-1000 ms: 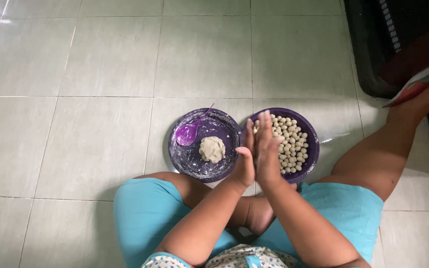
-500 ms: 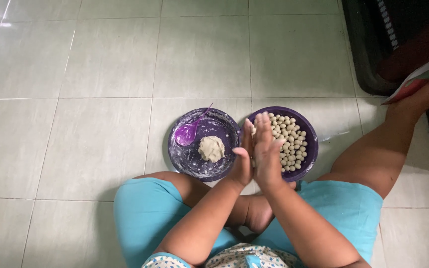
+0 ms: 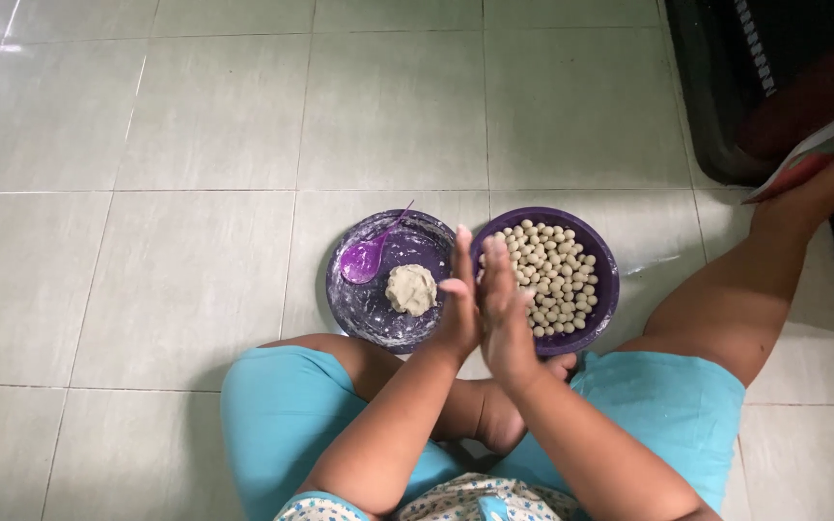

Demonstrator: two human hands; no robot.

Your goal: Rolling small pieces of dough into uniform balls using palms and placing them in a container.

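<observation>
Two round purple plates sit side by side on the pale tiled floor (image 3: 195,270), just beyond the seated person's folded legs. The left plate (image 3: 364,314) is dusted with flour; it holds one lump of pale dough (image 3: 410,288) near its middle and one purple plastic spoon (image 3: 367,255) lying at its far left edge, handle pointing away to the right. The right plate (image 3: 598,289) carries a heap of small pale dough balls (image 3: 554,275), several dozen of them, too many and too tightly packed to count exactly; they lie mostly in a single layer, touching one another.

The left hand (image 3: 459,309) and the right hand (image 3: 504,314) are pressed together palm to palm, fingers straight and pointing away from the body, raised over the gap where the two plates meet. Whatever lies between the palms is hidden, so I cannot tell whether a piece of dough is there.

Counted: two plates, one lump, one spoon, two hands.

At far right stands a dark piece of furniture (image 3: 726,87), with the person's outstretched foot near it.

Compared with half a second ago, the right hand has slid a little nearer to the body against the left, so the left fingertips now reach slightly farther. The plates, the lump, the spoon and the balls lie as they did.
</observation>
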